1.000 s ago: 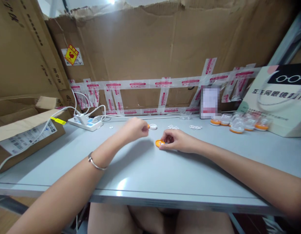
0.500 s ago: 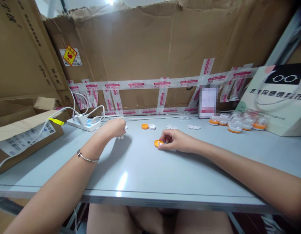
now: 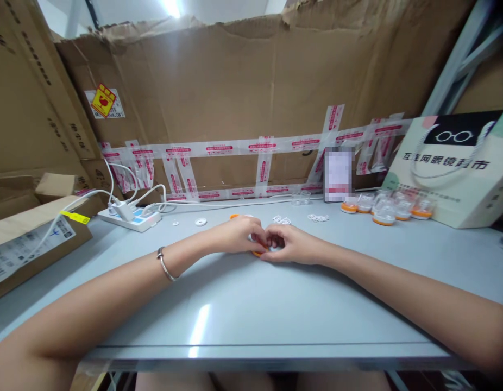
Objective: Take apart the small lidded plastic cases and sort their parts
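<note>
Over the middle of the table my two hands meet at a small round orange base (image 3: 257,253), mostly covered by fingers. My right hand (image 3: 294,244) pinches its right side between thumb and fingers. From the other side, my left hand (image 3: 239,236) has its fingers pressed together over the base; whatever they hold is hidden. Just behind the left hand, another orange round piece (image 3: 234,216) peeks out. Farther left lie a white ring (image 3: 200,222) and a tiny white part (image 3: 175,224). Beyond the right hand are two piles of small white parts, one nearer (image 3: 281,220) and one farther right (image 3: 318,218).
Clear cups (image 3: 302,199) stand at the back. Several clear cases with orange bottoms (image 3: 384,217) cluster at right, beside a paper bag (image 3: 451,179) and an upright blurred card (image 3: 338,174). A power strip (image 3: 148,220) and an open carton (image 3: 31,239) occupy the left.
My left hand has come right, from beside the white ring to the orange base. The right hand keeps its hold on the base. The camera view has shifted slightly.
</note>
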Motion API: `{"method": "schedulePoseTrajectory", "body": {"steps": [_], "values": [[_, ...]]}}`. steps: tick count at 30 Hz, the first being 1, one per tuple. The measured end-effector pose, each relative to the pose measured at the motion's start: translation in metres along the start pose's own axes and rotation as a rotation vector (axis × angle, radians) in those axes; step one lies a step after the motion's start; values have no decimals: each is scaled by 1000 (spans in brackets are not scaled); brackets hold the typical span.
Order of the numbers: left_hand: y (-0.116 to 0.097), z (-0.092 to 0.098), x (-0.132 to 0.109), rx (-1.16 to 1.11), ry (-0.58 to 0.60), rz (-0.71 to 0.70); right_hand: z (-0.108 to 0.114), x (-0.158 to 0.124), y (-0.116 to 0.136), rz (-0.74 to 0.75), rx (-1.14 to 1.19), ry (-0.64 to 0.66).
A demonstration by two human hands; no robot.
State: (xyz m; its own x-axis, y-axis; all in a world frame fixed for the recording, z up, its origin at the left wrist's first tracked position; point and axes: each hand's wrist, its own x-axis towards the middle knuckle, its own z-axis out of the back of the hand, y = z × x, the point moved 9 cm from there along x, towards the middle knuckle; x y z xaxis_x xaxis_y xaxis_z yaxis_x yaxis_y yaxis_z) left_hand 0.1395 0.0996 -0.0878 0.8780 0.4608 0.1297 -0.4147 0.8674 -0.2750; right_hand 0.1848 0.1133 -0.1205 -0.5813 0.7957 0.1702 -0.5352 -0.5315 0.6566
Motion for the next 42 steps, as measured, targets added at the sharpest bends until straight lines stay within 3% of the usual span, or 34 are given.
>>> {"method": "schedulePoseTrajectory", "body": {"steps": [11,15,26,31,34,36,39,42], "values": [[0,-1,-8,117,-60,104,-5,0,-1,0,19,-12],[1,-3,-9,155,-27,134,-7,1,0,4,53,15],[-4,-8,-14,262,-59,-86,-8,1,6,6,1,-12],[-7,16,-18,249,-170,-146,-10,1,8,-14,6,-17],[12,42,-32,270,-238,-106,-9,1,6,-44,16,-19],[33,48,-44,350,-168,-45,-9,1,4,-65,6,-15],[63,43,-62,496,33,55,-10,2,1,-88,-6,-8],[80,41,-73,594,174,183,-10,2,-1,-94,-14,-16]]}}
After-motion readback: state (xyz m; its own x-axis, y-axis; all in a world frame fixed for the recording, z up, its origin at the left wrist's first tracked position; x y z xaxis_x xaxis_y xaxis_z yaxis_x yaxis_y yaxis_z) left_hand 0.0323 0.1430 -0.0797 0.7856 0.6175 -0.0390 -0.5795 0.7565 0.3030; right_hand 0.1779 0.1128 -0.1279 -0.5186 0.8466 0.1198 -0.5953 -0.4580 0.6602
